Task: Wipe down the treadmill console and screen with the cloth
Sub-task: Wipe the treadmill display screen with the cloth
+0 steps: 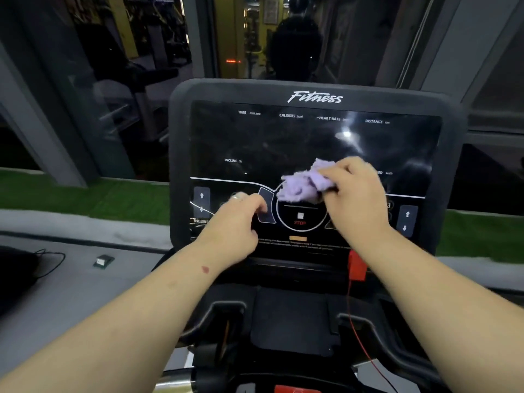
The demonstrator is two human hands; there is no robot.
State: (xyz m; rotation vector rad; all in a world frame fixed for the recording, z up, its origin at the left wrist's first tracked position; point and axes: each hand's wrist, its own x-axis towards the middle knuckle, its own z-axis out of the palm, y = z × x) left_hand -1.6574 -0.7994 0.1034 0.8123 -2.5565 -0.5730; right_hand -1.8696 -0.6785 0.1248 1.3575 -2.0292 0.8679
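The black treadmill console (314, 92) fills the middle of the head view, with its dark screen (272, 140) above a button panel and a round STOP control (300, 219). My right hand (354, 194) grips a bunched lilac cloth (300, 185) and presses it on the panel just above the STOP ring. My left hand (238, 222) hovers with fingers curled, holding nothing, over the panel's lower left, beside the incline arrows (202, 199). It wears a ring.
A red safety clip (357, 265) with a red cord hangs below the console's right side. A dark tray (292, 316) lies under the console. A window with a grey ledge, a small packet (103, 261) and a black cable stands to the left.
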